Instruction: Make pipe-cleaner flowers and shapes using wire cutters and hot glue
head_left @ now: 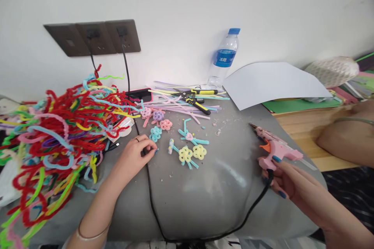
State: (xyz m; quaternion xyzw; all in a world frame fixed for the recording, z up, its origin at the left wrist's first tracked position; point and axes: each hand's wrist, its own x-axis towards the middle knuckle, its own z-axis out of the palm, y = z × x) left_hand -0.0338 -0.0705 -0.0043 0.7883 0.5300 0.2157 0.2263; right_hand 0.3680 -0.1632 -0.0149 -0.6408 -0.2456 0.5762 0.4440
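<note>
R hand (288, 179) w/ pink glue gun (276, 149); L hand (137, 151) nr blue flower (155, 134).

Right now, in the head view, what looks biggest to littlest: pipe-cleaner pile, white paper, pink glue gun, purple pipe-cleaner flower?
1. Pipe-cleaner pile
2. White paper
3. Pink glue gun
4. Purple pipe-cleaner flower
</note>
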